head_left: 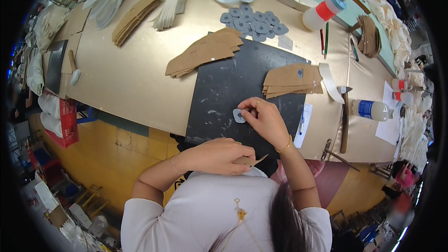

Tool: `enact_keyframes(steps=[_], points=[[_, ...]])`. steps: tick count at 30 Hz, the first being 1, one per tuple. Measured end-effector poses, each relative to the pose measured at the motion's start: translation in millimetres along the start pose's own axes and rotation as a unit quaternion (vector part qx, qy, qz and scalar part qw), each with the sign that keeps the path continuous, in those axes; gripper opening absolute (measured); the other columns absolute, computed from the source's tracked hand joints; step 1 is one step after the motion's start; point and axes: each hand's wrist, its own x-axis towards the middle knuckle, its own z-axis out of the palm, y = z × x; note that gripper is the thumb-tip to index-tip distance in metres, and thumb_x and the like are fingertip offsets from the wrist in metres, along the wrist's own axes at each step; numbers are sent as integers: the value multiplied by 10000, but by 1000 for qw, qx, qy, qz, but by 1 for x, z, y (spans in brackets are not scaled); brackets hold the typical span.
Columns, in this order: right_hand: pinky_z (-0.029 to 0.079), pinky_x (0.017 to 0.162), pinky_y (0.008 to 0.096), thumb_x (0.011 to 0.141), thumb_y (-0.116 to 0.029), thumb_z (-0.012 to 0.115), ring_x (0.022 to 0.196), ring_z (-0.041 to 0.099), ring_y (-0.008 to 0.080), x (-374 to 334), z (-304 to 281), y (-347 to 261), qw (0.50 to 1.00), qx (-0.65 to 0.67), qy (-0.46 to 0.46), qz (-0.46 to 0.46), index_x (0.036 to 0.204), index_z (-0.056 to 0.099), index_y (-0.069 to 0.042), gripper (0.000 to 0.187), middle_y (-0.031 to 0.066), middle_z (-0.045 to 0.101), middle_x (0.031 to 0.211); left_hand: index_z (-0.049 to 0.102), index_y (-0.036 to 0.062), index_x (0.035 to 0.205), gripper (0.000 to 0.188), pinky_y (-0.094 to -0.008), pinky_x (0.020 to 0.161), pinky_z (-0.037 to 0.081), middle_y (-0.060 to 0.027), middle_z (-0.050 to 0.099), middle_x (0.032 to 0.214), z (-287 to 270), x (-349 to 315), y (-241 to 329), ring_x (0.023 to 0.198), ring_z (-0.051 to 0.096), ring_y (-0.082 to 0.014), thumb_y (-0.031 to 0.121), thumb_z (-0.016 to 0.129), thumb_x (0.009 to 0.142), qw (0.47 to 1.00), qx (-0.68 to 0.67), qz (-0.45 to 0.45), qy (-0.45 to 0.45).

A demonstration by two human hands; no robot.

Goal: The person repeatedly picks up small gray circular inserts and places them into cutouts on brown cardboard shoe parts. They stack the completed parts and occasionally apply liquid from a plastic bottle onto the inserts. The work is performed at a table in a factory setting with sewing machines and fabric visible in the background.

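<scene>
1. On the left of the gold-coloured table (126, 79), a banded bundle of brown card pieces (135, 20) lies beside a banded bundle of white strips (172, 7).
2. Nearer the middle, a fanned brown stack (205, 54) overlaps the upper left edge of a black mat (214, 93).
3. Below the mat's near edge, the left hand (224, 155) has its grip closed on a brown card piece (251, 161), close to the body.
4. Over the mat, a grey patch (239, 116) with a dark centre sits at the right hand (262, 116), its grip pinched on the patch's edge; whether the patch is lifted cannot be told. The step in hand seems to be handling one patch; the next move likely calls for a steady fingertip pinch.
5. Beyond the mat lie loose grey patches (255, 22).
6. Rightward, another brown stack (291, 81) bears a similar patch; a hammer (345, 119) lies past it.
</scene>
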Motion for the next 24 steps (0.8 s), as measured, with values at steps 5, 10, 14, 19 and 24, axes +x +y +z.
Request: enact_keyframes(steps=[5,10,14,19,24], points=[[478,613,271,864,-73,715,603,528,120,-6,10,7,994,-59,67,-60,1060,703,-20,204,64,651,938,659,60,1078,283,-422,716,514,-178,680,796,3,-2,-4,767,678,-348,280,640,901,1000,10,-12,12],[523,699,325,870,-233,747,756,656,191,-19,-14,13,988,77,-73,-117,1121,700,-46,316,104,671,1073,672,72,1118,297,-373,669,519,-149,717,902,9,-12,-18,764,702,-311,279,693,905,996,-11,34,87],[535,716,332,867,-351,763,744,676,205,-42,-33,17,940,132,-310,-57,1096,703,-41,390,101,696,981,665,76,1136,290,-364,707,527,-148,712,902,-4,-17,-19,795,706,-295,220,700,886,995,-73,-25,64],[512,632,258,896,-206,752,714,661,119,-54,-33,30,959,191,-201,64,999,694,8,244,41,681,792,651,66,1157,309,-327,719,531,-122,707,920,-3,-13,-42,777,695,-220,171,729,877,969,-94,-68,220],[490,563,238,918,-162,718,636,639,80,-39,-35,29,967,180,-69,168,1013,692,17,205,39,696,770,632,52,1070,201,-228,581,471,-2,653,881,-4,-4,-55,687,553,-42,110,728,903,904,-208,-106,358]])
